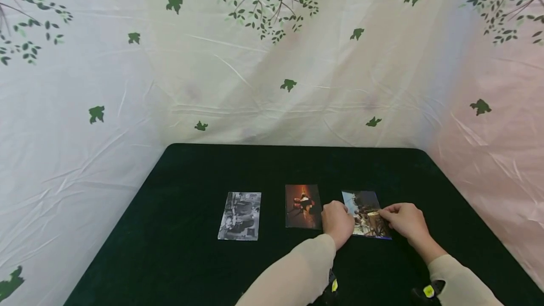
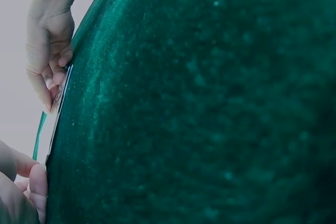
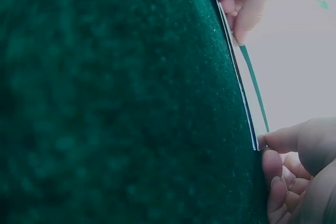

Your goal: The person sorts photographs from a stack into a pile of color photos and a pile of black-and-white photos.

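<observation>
A colour picture card [image 1: 366, 216] with blue sky and buildings lies at the right of the dark green table. My left hand [image 1: 338, 223] pinches its left edge, and my right hand [image 1: 405, 221] pinches its right edge between thumb and finger. Seen edge-on in the right wrist view, the card [image 3: 239, 72] shows a doubled thin edge, and I cannot tell whether several are stacked. The left wrist view has my left hand [image 2: 21, 192] low and my right hand [image 2: 52, 45] at the far end.
Left of my hands lies a dark orange-brown picture card [image 1: 303, 206]. Further left is a black-and-white picture card [image 1: 240, 216]. The dark green cloth-covered table [image 1: 170, 259] ends at a pale curtain [image 1: 238, 93] printed with leaves.
</observation>
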The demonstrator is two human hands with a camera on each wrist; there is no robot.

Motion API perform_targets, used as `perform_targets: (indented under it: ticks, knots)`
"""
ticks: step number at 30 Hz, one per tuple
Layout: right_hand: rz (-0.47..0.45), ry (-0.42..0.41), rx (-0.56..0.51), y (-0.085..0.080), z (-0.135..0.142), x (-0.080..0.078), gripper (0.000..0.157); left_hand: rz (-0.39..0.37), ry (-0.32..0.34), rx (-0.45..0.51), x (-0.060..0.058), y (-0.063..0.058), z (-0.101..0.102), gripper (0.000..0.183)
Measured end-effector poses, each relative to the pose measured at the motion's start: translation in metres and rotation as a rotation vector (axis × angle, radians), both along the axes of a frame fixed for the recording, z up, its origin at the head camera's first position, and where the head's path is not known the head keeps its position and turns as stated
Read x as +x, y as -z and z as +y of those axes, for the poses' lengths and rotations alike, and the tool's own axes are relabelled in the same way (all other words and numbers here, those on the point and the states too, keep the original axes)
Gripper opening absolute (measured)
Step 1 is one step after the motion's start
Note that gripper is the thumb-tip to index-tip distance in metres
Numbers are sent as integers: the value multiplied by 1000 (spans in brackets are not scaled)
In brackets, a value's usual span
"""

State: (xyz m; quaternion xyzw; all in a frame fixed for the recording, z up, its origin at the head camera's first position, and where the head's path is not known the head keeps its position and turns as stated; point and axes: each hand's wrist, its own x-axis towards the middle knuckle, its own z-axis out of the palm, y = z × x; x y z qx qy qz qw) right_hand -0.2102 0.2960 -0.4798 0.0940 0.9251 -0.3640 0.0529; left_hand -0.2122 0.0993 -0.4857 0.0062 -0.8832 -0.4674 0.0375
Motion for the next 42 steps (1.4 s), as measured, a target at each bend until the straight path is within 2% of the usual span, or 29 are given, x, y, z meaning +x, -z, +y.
perform_targets:
  ticks: [14, 23, 28, 31, 36, 42]
  knots:
    - [0, 10, -1, -3, -3, 0, 30, 32, 20, 25, 0, 5, -1, 50]
    - [9, 12, -13, -3, -4, 1, 31, 37, 14, 23, -2, 9, -1, 49]
    - [6, 11, -13, -1, -3, 0, 32, 28, 37, 37, -2, 8, -3, 49]
    - [-3, 12, -20, -1, -1, 1, 37, 30, 51, 57, -2, 7, -6, 41]
    - [9, 25, -23, -3, 3, 3, 42, 88, 72, 105, 2, -4, -19, 4]
    - [132, 5, 12, -12, -7, 4, 42, 114, 113, 170, 6, -32, -54, 6]
